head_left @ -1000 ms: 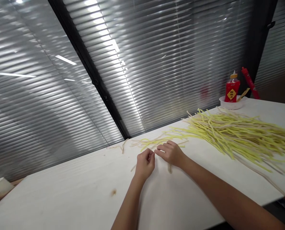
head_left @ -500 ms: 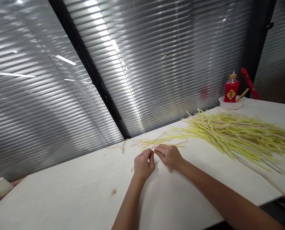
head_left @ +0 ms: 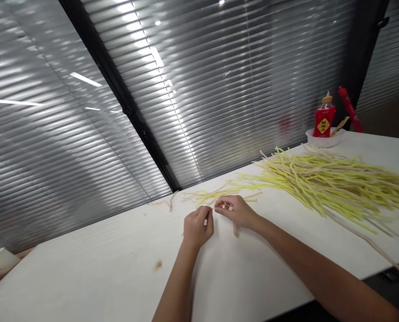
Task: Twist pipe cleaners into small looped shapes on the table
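My left hand is closed in a pinch above the white table. Facing it almost tip to tip, my right hand pinches too, its thumb and forefinger pressed together. Between the fingertips runs a thin pale strand, mostly hidden by the fingers. Below my right hand a short beige piece shows, its upper part covered. Just beyond the hands lie loose yellow and beige strands, long, thin and soft-looking, like pipe cleaners.
A large heap of yellow and beige strands spreads on the right. Behind it a red bottle stands in a white bowl. Metal blinds rise along the table's far edge. A brown spot marks the tabletop.
My right hand has lifted slightly and its fingers have loosened into a more open curl, still pinching at the tips. My left hand has shifted a little left. The view has tilted slightly.
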The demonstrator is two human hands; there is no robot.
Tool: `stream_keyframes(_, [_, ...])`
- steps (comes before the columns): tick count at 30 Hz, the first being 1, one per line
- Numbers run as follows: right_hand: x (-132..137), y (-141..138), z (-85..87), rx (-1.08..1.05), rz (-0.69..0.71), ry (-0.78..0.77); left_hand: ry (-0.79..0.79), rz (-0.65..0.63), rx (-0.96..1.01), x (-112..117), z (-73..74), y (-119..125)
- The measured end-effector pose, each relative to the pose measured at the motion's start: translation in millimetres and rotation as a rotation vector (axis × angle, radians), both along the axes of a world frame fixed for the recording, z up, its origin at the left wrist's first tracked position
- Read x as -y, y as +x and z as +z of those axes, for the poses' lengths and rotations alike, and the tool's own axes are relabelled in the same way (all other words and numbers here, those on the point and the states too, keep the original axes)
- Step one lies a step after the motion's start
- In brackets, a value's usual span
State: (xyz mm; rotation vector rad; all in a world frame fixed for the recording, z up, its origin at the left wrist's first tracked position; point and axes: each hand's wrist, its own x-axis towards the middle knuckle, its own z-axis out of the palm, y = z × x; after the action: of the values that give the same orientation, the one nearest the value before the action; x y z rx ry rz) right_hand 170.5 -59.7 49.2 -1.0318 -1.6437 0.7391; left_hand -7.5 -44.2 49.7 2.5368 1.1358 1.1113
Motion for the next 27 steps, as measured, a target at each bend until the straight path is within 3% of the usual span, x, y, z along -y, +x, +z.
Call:
stream_keyframes(4, [1.4, 0.0, 0.0, 0.18, -0.044, 0.168, 0.005, 0.017, 0.017, 0.2, 1.4, 1.0])
stream_keyframes(9, [0.6, -0.1, -1.4, 0.284, -0.084, 0.269, 0.097, 0.015, -0.083, -1.0, 1.0, 0.0])
stream_keyframes(15, [1.1, 1.3, 1.2, 0.305, -0.081, 0.222, 0.22, 0.013, -0.166, -1.6, 1.2, 0.7])
stream_keyframes(20, [1.7, 1.6, 2.1, 0.372, -0.141, 0.251, 0.232, -0.01, -0.174, -1.1, 4.1, 2.3])
stream_keyframes(27, [-1.6, 6.7, 1.1, 0.273, -0.12, 0.241, 0.218, -0.023, 0.0, -2.0, 1.7, 0.0])
